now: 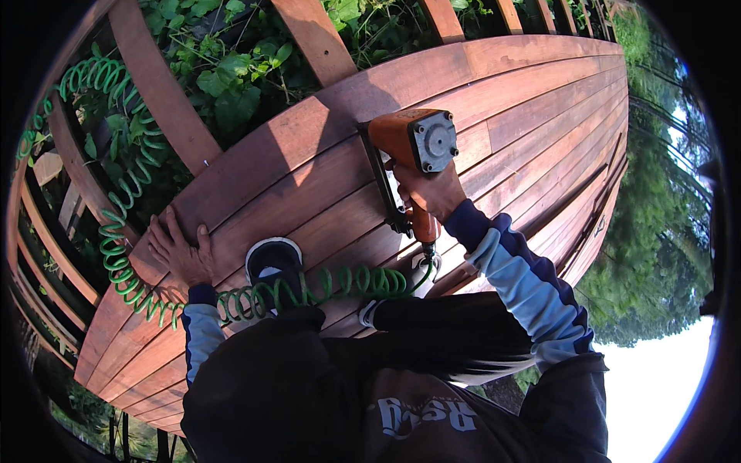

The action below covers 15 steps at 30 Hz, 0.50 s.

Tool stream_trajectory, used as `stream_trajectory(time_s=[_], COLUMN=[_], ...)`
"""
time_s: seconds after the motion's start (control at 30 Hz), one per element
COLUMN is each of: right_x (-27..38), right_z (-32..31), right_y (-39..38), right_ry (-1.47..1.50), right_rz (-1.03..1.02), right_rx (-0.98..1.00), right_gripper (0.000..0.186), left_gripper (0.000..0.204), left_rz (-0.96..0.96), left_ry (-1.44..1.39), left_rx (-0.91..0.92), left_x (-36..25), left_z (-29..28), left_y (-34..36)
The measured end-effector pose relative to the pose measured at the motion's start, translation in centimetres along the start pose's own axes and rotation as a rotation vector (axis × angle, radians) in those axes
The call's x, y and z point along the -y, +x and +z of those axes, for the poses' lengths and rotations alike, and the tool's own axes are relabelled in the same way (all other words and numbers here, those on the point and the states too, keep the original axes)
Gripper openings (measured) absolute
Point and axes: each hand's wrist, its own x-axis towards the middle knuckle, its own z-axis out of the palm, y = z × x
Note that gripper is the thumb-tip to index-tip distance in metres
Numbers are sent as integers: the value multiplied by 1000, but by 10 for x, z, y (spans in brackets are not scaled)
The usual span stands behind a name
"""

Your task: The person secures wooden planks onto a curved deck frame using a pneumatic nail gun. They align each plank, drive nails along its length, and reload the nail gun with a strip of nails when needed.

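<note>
My right hand [436, 187] is wrapped round the handle of an orange pneumatic nail gun [395, 133] with a grey metal cap. The gun's dark magazine [378, 177] runs down along its left side, close over the reddish-brown deck boards [332, 174]; whether its nose touches the wood is hidden. A green coiled air hose [340, 284] joins the bottom of the handle and trails left past my leg. My left hand [181, 253] lies flat on the boards near their left edge, fingers spread, holding nothing.
My dark shoe [274, 258] with a white rim stands on the boards between my hands. Wooden railing slats [166, 85] line the far and left sides, with green leaves [231, 85] behind them. More green hose [108, 77] loops over the railing at left. Trees [656, 231] show at right.
</note>
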Motion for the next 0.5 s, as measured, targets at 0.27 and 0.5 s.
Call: stream_trajectory(time_s=[0.27, 0.5], right_x=[2, 22], right_z=[-3, -27], right_y=[8, 7], right_ry=[-187, 158], right_rz=[21, 220], right_rx=[-9, -123], right_gripper=[22, 18], left_gripper=[73, 74], left_rz=[-8, -22], left_ry=[20, 13], left_rx=[18, 2], left_x=[-1, -1], left_z=[2, 3], left_y=[-1, 0])
